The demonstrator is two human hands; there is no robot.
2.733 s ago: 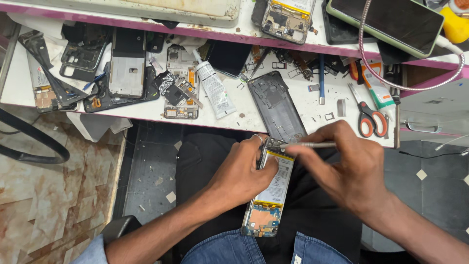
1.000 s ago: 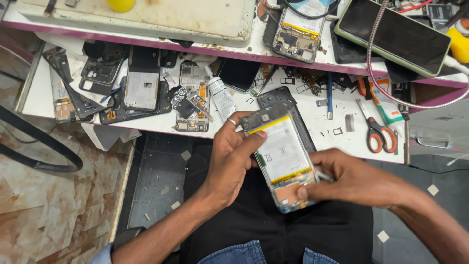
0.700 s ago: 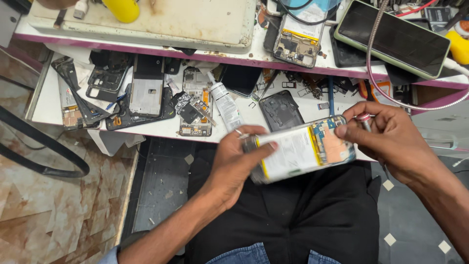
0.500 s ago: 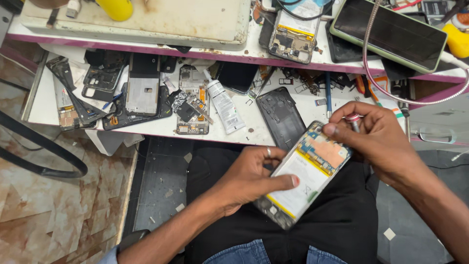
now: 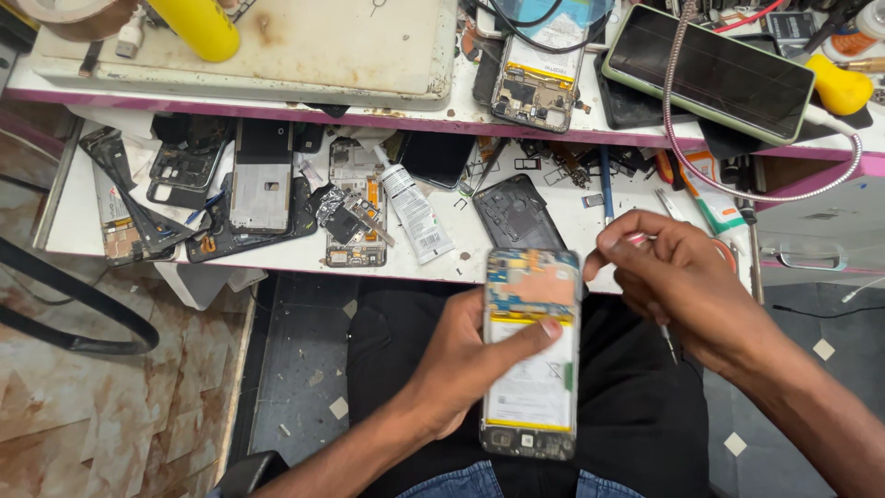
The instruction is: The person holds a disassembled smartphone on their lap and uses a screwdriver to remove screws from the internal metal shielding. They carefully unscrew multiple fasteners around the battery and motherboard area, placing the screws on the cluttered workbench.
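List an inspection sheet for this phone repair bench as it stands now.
Surface: white pull-out tray, stained and crowded.
Job's things: opened phone, back cover off, battery and board exposed, blurred.
Clutter: glue tube, black back cover, phone frames, yellow can.
Hands: left hand grips the opened phone, thumb across it; right hand holds a thin tool, type unclear.
Cables: braided cable arcs above the tray.
Surroundings: patterned floor; black hose.

White glue tube [image 5: 415, 214] on the counter [image 5: 590, 263], dark phone back cover [image 5: 516, 214] beside it, yellow can [image 5: 195, 26], green-cased phone [image 5: 712, 70] above
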